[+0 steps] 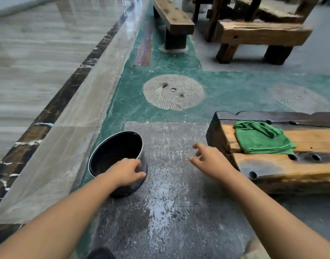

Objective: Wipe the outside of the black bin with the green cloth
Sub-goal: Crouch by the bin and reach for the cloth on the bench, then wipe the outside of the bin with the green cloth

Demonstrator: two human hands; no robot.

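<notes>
Left hand [127, 171] clasped on near rim of black bin [116, 156], on stone floor [171, 184], leaning a little, mouth upward and away, long axis nearly upright. Right hand [210, 158] loose, fingers spread, holding nothing, between bin and green cloth [261, 140]. Cloth folded on wooden counter [272, 165], well apart from bin. Best now: keep bin steady, take whole cloth, then wipe wall around from rim down.

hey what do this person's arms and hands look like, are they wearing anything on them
Both forearms are bare as far as the frame shows: no sleeves in view. The left hand and right hand wear no gloves, and no rings, watch or bracelets show on what is visible.
</notes>
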